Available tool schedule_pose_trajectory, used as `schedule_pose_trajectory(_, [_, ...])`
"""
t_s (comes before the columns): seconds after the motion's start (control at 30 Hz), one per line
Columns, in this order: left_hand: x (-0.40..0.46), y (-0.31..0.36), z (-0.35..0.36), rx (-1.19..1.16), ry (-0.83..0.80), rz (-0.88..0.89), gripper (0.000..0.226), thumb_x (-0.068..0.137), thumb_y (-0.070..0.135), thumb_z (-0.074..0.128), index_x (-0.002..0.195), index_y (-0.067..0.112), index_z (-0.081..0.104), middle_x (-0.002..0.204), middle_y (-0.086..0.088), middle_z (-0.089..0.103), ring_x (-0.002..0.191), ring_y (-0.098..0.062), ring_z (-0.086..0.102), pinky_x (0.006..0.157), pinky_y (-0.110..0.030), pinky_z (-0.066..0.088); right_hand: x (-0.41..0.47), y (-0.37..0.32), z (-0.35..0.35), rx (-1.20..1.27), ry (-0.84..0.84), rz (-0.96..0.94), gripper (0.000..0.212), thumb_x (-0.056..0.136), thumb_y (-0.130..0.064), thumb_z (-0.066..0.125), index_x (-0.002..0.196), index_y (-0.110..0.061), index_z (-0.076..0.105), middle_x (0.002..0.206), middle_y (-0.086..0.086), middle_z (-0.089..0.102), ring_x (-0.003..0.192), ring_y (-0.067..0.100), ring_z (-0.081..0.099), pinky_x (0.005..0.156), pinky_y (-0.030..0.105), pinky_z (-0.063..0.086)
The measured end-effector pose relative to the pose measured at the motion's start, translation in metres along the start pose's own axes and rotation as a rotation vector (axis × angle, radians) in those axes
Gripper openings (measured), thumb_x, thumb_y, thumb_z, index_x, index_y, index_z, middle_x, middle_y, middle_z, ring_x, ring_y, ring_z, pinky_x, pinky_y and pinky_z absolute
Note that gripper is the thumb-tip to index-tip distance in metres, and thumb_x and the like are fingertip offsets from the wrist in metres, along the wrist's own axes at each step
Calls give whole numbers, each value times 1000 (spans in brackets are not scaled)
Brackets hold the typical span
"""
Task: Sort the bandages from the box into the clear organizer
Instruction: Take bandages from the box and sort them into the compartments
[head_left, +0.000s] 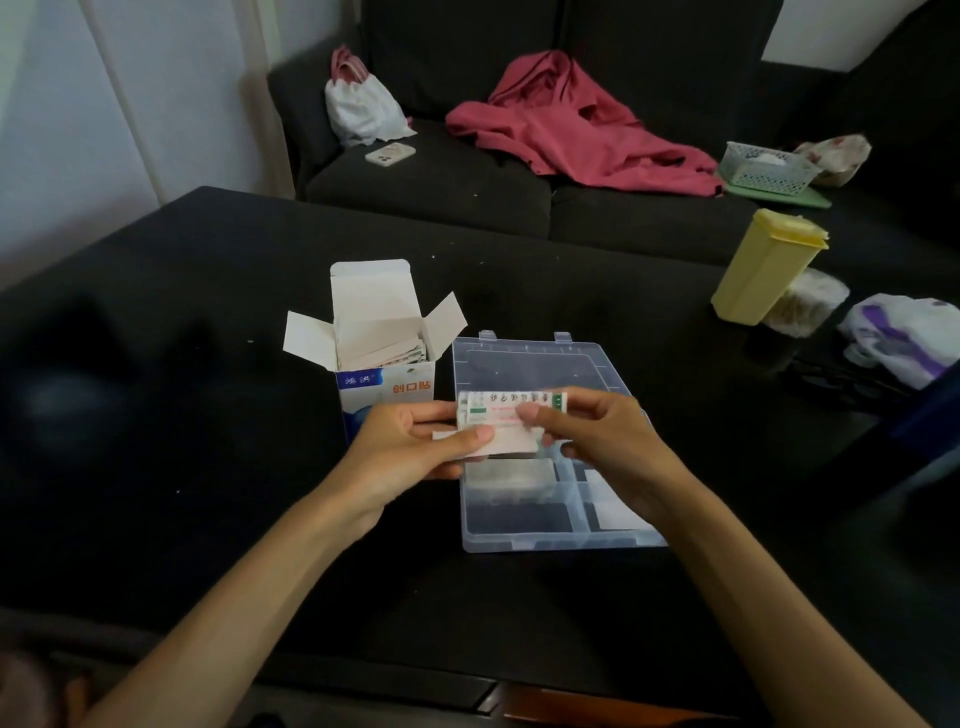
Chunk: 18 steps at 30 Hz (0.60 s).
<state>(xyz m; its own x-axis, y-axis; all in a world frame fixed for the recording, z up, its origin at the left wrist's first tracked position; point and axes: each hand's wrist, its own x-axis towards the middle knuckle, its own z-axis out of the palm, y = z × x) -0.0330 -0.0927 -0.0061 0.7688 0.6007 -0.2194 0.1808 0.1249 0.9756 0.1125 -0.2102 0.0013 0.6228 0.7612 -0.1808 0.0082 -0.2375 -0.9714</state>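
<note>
A blue and white bandage box stands open on the black table, with more bandages showing inside. Just to its right lies the clear organizer, lid folded back flat. Over the organizer's far compartments I hold a fanned stack of wrapped bandages. My left hand pinches the stack's left end, thumb on top. My right hand pinches its right end. A pale stack lies in one left compartment, and white pieces lie in the right ones, partly hidden by my right wrist.
A yellow lidded container stands at the table's right, beside a jar and a white and purple bag. Behind the table is a dark sofa with a pink garment, a white bag, a phone and a green basket.
</note>
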Motion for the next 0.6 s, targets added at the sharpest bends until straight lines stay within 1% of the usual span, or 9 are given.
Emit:
schedule_pose_trajectory(0.1, [1, 2, -6, -6, 12, -49, 20, 74, 24, 76, 88, 36, 68, 82, 10, 73, 73, 0, 68, 54, -12, 48, 0, 0, -6, 32, 44, -132, 9, 81, -13, 67, 86, -19, 72, 81, -9, 72, 73, 5, 68, 59, 12, 50])
schedule_pose_trajectory(0.2, [2, 4, -7, -16, -11, -124, 25, 71, 24, 76, 93, 31, 68, 82, 9, 74, 72, -1, 69, 56, -15, 48, -2, 3, -9, -42, -28, -214, 18, 83, -3, 63, 84, -18, 73, 94, -7, 69, 85, 9, 68, 64, 16, 52])
schedule_pose_trajectory(0.3, [0, 8, -6, -15, -27, -155, 32, 64, 25, 78, 93, 28, 67, 81, 11, 74, 70, 0, 68, 52, -13, 47, -5, 5, -13, -131, -122, -277, 24, 83, 2, 60, 85, -18, 73, 92, -7, 68, 83, 10, 67, 64, 18, 54])
schedule_pose_trajectory(0.37, [-2, 11, -6, -14, -81, -149, 38, 56, 29, 76, 93, 29, 65, 80, 12, 74, 68, 3, 68, 48, -10, 46, -5, 7, -15, -191, -131, -310, 27, 84, 5, 59, 85, -19, 73, 90, -10, 70, 85, 10, 67, 66, 20, 55])
schedule_pose_trajectory(0.43, [-4, 13, -6, 3, -116, -147, 36, 55, 31, 74, 90, 30, 64, 79, 12, 74, 67, 5, 67, 49, -10, 46, -4, 9, -17, -230, -129, -332, 28, 84, 4, 59, 85, -21, 73, 88, -16, 70, 91, 7, 66, 69, 18, 54])
schedule_pose_trajectory(0.47, [-4, 13, -6, 9, -107, -150, 34, 57, 32, 74, 89, 29, 64, 78, 12, 74, 67, 5, 67, 50, -11, 46, -5, 8, -17, -228, -141, -340, 28, 84, 2, 59, 84, -22, 72, 86, -19, 70, 94, 3, 65, 69, 16, 53])
schedule_pose_trajectory(0.53, [-2, 10, -5, 6, -60, -159, 23, 67, 30, 75, 88, 27, 66, 74, 12, 73, 64, 5, 67, 48, -11, 46, -7, 7, -17, -224, -160, -348, 28, 85, 0, 58, 85, -25, 72, 85, -24, 69, 95, -4, 64, 69, 13, 52])
schedule_pose_trajectory(0.6, [-1, 6, -5, 5, -16, -163, 14, 74, 25, 74, 87, 24, 68, 71, 11, 73, 61, 4, 66, 46, -9, 45, -8, 8, -18, -260, -171, -330, 30, 86, -1, 57, 87, -28, 72, 90, -23, 68, 94, -7, 63, 69, 14, 53])
